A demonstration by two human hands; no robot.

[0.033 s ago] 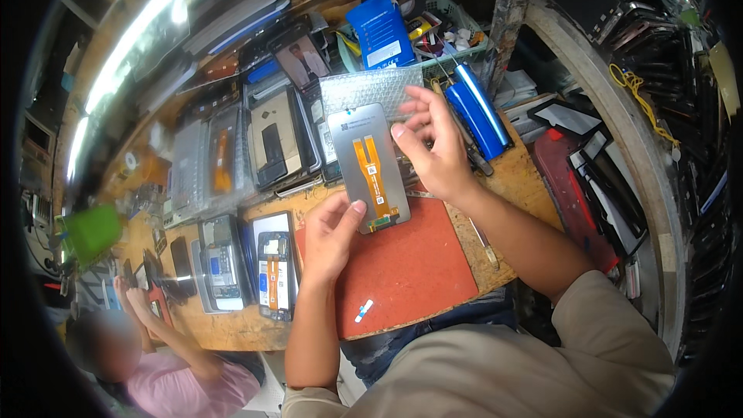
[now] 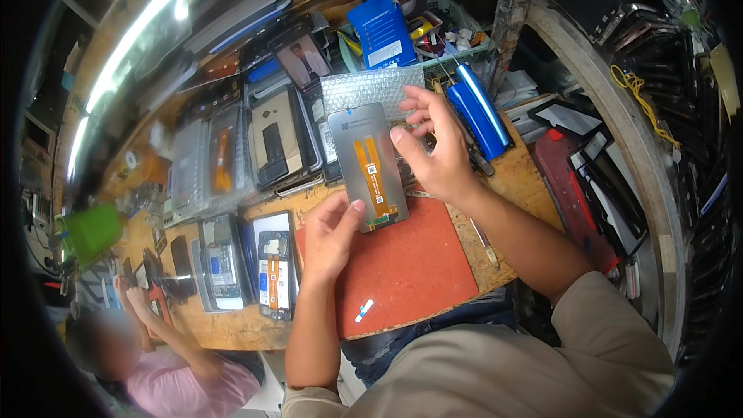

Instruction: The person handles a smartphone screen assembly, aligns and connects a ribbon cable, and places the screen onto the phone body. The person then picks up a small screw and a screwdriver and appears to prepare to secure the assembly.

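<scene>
A grey phone display panel (image 2: 364,166) with an orange flex cable down its back is held upright over a red work mat (image 2: 410,271). My left hand (image 2: 331,236) pinches its lower left corner with thumb and fingers. My right hand (image 2: 437,151) grips the panel's right edge, thumb on the front and the other fingers spread behind it. A silvery bubble-wrap pouch (image 2: 371,87) lies just behind the panel.
An opened phone (image 2: 275,275) and other phone bodies (image 2: 220,263) lie left of the mat on the wooden bench (image 2: 526,174). Screens and parts (image 2: 275,139) crowd the back, with a blue box (image 2: 383,31) and a blue cylinder (image 2: 480,112). Another person (image 2: 166,368) sits at lower left.
</scene>
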